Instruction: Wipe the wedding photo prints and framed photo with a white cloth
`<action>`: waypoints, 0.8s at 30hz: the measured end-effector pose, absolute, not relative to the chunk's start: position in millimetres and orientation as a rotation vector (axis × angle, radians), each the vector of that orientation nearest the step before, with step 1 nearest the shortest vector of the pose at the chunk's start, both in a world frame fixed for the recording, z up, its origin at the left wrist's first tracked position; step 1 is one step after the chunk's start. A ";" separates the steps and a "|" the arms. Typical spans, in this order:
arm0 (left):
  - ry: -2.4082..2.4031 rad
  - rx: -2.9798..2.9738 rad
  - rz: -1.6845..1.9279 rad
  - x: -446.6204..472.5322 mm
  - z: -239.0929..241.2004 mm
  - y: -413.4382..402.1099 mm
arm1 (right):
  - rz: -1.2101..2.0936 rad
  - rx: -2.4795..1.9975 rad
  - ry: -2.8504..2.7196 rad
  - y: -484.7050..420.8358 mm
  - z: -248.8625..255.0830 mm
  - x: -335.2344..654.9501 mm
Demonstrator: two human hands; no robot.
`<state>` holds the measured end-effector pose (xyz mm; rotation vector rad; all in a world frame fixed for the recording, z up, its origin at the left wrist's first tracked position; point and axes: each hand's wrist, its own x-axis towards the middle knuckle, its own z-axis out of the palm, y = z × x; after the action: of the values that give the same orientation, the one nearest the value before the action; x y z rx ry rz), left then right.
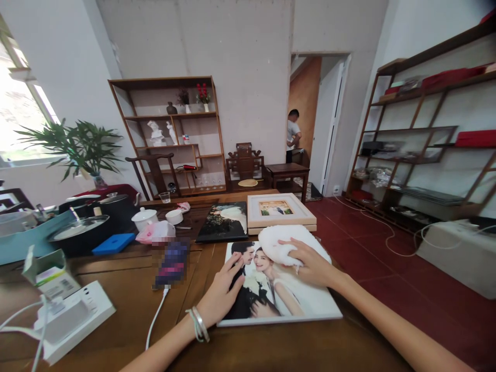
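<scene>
A large printed wedding photo panel (287,302) lies flat on the wooden table (127,305) in front of me. My left hand (220,294) rests on its left edge with the fingers spread flat. My right hand (310,263) presses a wad of white cloth (277,243) onto the upper part of the picture, fingers curled over it. A bracelet sits on my left wrist.
Behind the panel lie a dark photo print (225,221) and a framed photo (279,211). Left on the table: a phone with cable (172,261), white power strip (73,318), pots, cups, a blue box. A person (293,135) stands in the far doorway. Shelves line the walls.
</scene>
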<state>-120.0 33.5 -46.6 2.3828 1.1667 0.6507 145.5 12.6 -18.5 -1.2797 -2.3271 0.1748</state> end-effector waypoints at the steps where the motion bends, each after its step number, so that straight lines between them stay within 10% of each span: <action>1: 1.160 2.377 0.662 -120.3 -46.7 34.2 | 0.169 -1.275 -2.329 8.6 -19.5 144.4; 14: 1.178 2.374 0.751 -117.7 -54.6 36.3 | 0.310 -1.135 -2.604 -100.9 -4.0 125.3; 24: 1.173 2.372 0.744 -119.4 -52.6 36.1 | 0.263 -1.302 -2.403 -22.0 -13.4 143.7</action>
<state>-119.4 36.1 -52.6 2.3715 1.1731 0.7437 143.7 -22.0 -13.4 -1.3018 -2.4030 0.2630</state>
